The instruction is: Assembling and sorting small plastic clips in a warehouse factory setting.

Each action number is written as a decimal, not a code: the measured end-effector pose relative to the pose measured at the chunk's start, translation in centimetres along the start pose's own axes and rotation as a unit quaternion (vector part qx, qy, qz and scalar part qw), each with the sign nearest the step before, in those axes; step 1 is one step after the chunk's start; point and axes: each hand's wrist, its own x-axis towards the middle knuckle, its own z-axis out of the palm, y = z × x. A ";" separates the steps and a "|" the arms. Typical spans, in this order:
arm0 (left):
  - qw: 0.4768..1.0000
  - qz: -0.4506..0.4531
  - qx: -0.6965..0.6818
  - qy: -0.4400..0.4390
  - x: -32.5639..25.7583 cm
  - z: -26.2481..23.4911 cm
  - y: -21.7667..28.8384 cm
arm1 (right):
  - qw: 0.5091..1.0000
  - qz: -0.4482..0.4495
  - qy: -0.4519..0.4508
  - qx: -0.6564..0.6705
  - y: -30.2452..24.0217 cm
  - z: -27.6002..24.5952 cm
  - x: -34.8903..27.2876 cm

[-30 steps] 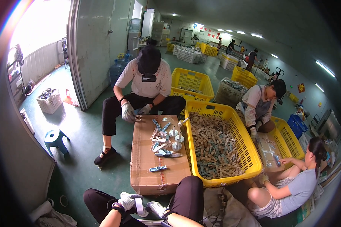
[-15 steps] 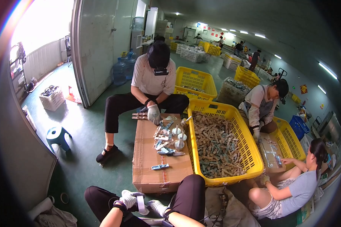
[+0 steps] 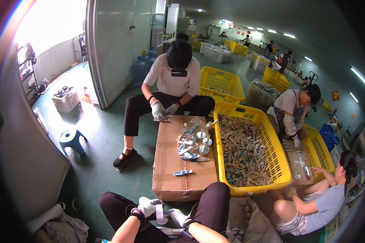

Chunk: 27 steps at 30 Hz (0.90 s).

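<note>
White-gloved, the left hand (image 3: pixel 147 206) is closed round a pale ring-shaped roll (image 3: pixel 159 210), which sits between the two hands, at 3 o'clock from that palm. The right hand (image 3: pixel 177 217), gloved too, is just beside the roll at 4 o'clock, fingers curled; whether it touches the roll or grips anything, I cannot tell. Both are above the dark-trousered lap (image 3: pixel 127 205).

At 1 o'clock, past the knees, a brown cardboard box serves as a worktop (image 3: pixel 166 170). A single blue clip (image 3: pixel 183 172) lies near its closer end; beyond that, blue and white clips (image 3: pixel 186 146) are heaped, with white-topped pots (image 3: pixel 204 150) just beside them at 3 o'clock. Next along, at 2 o'clock from the hands, a yellow basket (image 3: pixel 283 173) is filled with brown and bluish clips (image 3: pixel 243 152).

Across the worktop at 12 o'clock sits a co-worker (image 3: pixel 170 77), gloved hands at its far corner. Another co-worker (image 3: pixel 292 109) bends forward at 2 o'clock, and a person in grey (image 3: pixel 327 202) sits at 3 o'clock. A blue stool (image 3: pixel 72 141) stands on the floor at 10 o'clock, a white crate (image 3: pixel 66 101) farther off towards 11 o'clock
</note>
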 end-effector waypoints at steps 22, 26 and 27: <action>0.997 -0.010 0.073 -0.017 -0.4 0.5 2.7 | 0.996 -0.037 -0.024 -0.082 -4.3 1.1 -4.0; 0.994 0.037 0.099 0.004 1.0 0.1 -1.2 | 1.000 0.008 -0.017 -0.022 -3.6 1.0 -3.0; 0.999 0.011 0.033 -0.011 1.1 0.2 -0.9 | 0.999 0.001 -0.019 -0.031 -3.5 0.9 -2.8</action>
